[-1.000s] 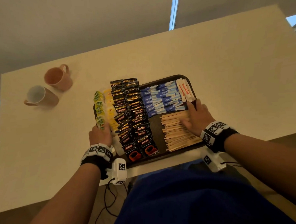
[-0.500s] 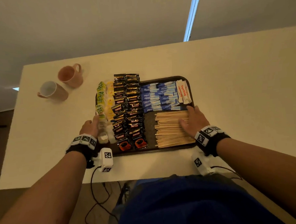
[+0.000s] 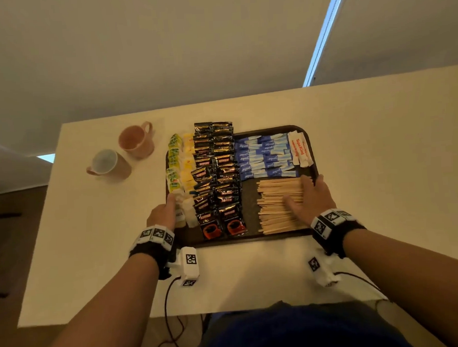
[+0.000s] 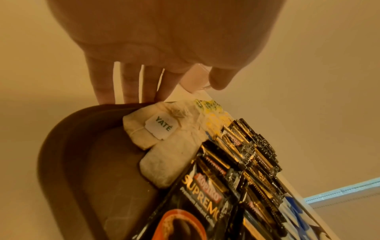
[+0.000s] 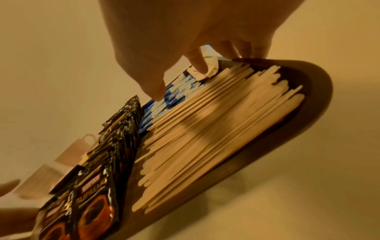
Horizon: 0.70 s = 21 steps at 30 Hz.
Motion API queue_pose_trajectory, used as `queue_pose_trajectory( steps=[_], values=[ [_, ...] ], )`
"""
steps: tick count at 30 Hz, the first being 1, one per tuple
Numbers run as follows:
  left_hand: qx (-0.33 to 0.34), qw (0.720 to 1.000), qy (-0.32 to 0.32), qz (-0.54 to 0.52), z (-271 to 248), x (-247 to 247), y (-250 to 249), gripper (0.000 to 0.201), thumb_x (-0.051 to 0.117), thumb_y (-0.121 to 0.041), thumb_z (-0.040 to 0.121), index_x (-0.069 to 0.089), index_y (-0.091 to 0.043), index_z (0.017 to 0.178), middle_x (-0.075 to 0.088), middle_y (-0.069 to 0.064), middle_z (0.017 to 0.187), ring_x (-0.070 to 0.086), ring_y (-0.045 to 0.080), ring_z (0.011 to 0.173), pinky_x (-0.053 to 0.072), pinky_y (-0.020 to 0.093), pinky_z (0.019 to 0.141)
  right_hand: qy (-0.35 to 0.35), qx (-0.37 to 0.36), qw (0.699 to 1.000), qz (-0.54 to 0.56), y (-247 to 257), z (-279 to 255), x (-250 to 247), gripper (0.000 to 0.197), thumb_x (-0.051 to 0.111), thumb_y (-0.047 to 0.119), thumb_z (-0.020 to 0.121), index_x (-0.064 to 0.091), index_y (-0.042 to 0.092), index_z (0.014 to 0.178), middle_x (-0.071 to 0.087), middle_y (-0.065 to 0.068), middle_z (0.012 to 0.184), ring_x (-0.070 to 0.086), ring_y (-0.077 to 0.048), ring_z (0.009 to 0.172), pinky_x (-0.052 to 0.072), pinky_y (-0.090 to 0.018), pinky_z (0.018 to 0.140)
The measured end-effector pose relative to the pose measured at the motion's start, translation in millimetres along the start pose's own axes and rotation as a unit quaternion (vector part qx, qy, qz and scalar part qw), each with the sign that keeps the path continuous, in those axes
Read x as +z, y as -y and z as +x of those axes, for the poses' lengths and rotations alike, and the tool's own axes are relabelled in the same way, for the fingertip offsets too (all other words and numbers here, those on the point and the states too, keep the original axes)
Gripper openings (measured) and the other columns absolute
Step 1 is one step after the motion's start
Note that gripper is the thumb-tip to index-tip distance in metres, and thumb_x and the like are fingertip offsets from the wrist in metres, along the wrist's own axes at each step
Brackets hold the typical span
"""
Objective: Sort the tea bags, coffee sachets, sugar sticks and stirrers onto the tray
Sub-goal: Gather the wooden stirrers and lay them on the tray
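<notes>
A dark brown tray (image 3: 252, 239) holds tea bags (image 3: 178, 162) in its left column, black coffee sachets (image 3: 216, 174) beside them, blue and white sugar sticks (image 3: 264, 155) at the far right and wooden stirrers (image 3: 275, 210) at the near right. My left hand (image 3: 168, 205) lies at the tray's left side. Its straight fingers (image 4: 127, 91) touch the rim (image 4: 61, 146) beside white tea bags (image 4: 164, 162). My right hand (image 3: 303, 193) rests flat on the stirrers (image 5: 205, 129), fingers spread, with its fingertips (image 5: 199, 66) by the sugar sticks (image 5: 170, 97) and the right rim.
Two mugs stand on the pale table (image 3: 381, 165) left of the tray, a pink one (image 3: 136, 138) and a pale one (image 3: 106, 162). The table's near edge runs just in front of my body. Cables hang from the wrist cameras.
My left hand slid off the tea bags to the tray's left rim. My right hand stayed on the stirrers. The head view pulled back and tilted.
</notes>
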<state>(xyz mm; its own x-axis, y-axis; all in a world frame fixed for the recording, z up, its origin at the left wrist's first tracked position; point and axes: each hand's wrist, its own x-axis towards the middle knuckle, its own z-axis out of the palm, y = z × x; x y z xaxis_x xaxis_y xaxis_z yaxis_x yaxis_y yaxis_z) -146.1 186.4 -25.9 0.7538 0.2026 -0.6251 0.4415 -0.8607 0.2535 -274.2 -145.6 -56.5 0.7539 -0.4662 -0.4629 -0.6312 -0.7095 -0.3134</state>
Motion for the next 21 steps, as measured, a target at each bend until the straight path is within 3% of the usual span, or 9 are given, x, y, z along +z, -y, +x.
queue_pose_trajectory(
  steps=[3, 6, 10, 12, 17, 21],
  values=[
    [0.037, 0.999, 0.001, -0.006, 23, -19, -9, 0.067, 0.019, -0.051, 0.105, 0.061, -0.001, 0.12, 0.06, 0.025, 0.126, 0.056, 0.037, 0.114, 0.038, 0.036, 0.088, -0.015, 0.011, 1.0, 0.022, 18, 19, -5, 0.085, 0.054, 0.066, 0.083, 0.022, 0.024, 0.149, 0.015, -0.016, 0.156, 0.026, -0.035, 0.142, 0.031, -0.049, 0.114],
    [0.063, 0.998, 0.011, -0.004, 45, -29, -12, 0.056, 0.019, -0.042, 0.107, 0.055, -0.005, 0.128, 0.057, 0.021, 0.132, 0.053, 0.037, 0.118, 0.034, 0.035, 0.085, -0.019, 0.012, 0.998, 0.066, 28, 35, -17, 0.084, 0.059, 0.059, 0.084, 0.022, 0.022, 0.151, 0.018, -0.013, 0.158, 0.03, -0.032, 0.142, 0.031, -0.048, 0.115],
    [0.08, 0.997, 0.013, -0.013, 60, -28, -9, 0.055, 0.023, -0.045, 0.106, 0.056, -0.008, 0.129, 0.055, 0.02, 0.137, 0.052, 0.037, 0.121, 0.036, 0.036, 0.092, -0.069, 0.02, 0.99, 0.123, 29, 31, -25, 0.072, 0.06, 0.044, 0.091, 0.028, 0.015, 0.148, 0.045, -0.009, 0.145, 0.049, -0.03, 0.127, 0.04, -0.042, 0.106],
    [0.062, 0.998, 0.001, -0.031, 58, -25, -6, 0.057, 0.029, -0.049, 0.104, 0.062, -0.009, 0.125, 0.059, 0.019, 0.132, 0.054, 0.035, 0.118, 0.036, 0.035, 0.089, -0.086, 0.036, 0.985, 0.146, 30, 21, -19, 0.063, 0.058, 0.041, 0.092, 0.033, 0.014, 0.143, 0.051, -0.01, 0.137, 0.053, -0.03, 0.12, 0.043, -0.042, 0.102],
    [0.048, 0.998, 0.015, -0.029, 54, -26, -19, 0.058, 0.028, -0.054, 0.102, 0.064, -0.01, 0.114, 0.061, 0.018, 0.124, 0.055, 0.034, 0.111, 0.035, 0.035, 0.085, -0.102, 0.016, 0.984, 0.146, 36, 30, -17, 0.06, 0.063, 0.044, 0.088, 0.038, 0.015, 0.133, 0.052, -0.01, 0.126, 0.054, -0.029, 0.113, 0.047, -0.045, 0.098],
    [0.067, 0.998, 0.017, 0.001, 66, -30, -33, 0.057, 0.02, -0.052, 0.104, 0.056, -0.014, 0.125, 0.058, 0.018, 0.131, 0.053, 0.03, 0.106, 0.033, 0.034, 0.082, -0.072, 0.017, 0.988, 0.137, 43, 53, -36, 0.064, 0.06, 0.046, 0.09, 0.034, 0.015, 0.139, 0.051, -0.01, 0.131, 0.054, -0.03, 0.116, 0.044, -0.04, 0.095]
  ],
)
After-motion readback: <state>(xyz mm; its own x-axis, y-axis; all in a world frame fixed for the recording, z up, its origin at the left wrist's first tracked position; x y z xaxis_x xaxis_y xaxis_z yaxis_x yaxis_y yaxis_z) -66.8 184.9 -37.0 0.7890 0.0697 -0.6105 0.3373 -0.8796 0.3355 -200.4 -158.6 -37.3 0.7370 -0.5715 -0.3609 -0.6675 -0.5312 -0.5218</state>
